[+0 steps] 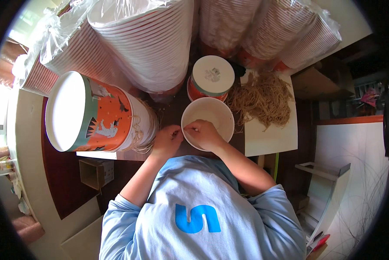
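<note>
An open white paper bucket [222, 116] stands at the table's front edge, its mouth facing up at me. My right hand [204, 134] reaches over its mouth, thumb and fingers pinched at the left part of the rim. Just outside that same rim, my left hand [167, 139] has its fingers curled together, close to the right fingertips. Whatever is pinched between the fingers of either hand is too small or hidden to make out. Behind the bucket, an upside-down bucket [213, 74] shows its white base with a grey print.
Left lies a stack of orange-and-green printed buckets [102, 113] with strings along its side. A heap of brown twine cords [266, 99] rests on a white board [272, 141] at right. Tall plastic-wrapped bucket stacks [149, 43] line the back. A cardboard box [97, 173] sits below.
</note>
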A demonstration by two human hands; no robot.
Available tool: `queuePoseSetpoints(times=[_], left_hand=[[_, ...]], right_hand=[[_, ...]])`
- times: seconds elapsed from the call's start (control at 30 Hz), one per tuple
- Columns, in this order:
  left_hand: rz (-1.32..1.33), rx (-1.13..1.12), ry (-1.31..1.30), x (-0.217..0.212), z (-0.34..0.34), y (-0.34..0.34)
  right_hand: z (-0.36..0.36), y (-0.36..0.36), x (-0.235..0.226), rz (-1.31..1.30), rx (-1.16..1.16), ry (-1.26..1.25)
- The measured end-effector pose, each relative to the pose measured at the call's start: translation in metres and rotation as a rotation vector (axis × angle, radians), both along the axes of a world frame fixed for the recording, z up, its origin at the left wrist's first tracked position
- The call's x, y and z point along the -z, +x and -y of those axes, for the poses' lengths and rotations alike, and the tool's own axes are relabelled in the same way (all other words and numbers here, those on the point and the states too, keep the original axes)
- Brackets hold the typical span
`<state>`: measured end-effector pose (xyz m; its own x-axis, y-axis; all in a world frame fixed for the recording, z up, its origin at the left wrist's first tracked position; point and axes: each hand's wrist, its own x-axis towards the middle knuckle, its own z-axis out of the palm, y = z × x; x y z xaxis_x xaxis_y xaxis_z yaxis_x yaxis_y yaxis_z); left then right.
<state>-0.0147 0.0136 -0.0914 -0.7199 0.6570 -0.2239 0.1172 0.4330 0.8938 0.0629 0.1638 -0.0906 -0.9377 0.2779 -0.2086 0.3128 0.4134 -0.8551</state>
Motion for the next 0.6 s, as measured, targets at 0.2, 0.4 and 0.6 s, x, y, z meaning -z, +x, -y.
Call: queuePoseSetpoints(times=[0.2,0.4,0.6], left_hand=[[0.239,-0.083,0.112,0.025,0.013,0.000],[1.008,-0.306,0.246,0.011,0.049,-0.004],[1.268,-0.010,0.554,0.000,0.051,0.020]], right_hand=[[-0.011,0.019,-0.041,-0.015,-0.009,0.174],[-0.008,0.060,-0.092,0.111,-0.123,-0.061],[0.027,0.073,-0.048,0.231,-0.077,-0.302]])
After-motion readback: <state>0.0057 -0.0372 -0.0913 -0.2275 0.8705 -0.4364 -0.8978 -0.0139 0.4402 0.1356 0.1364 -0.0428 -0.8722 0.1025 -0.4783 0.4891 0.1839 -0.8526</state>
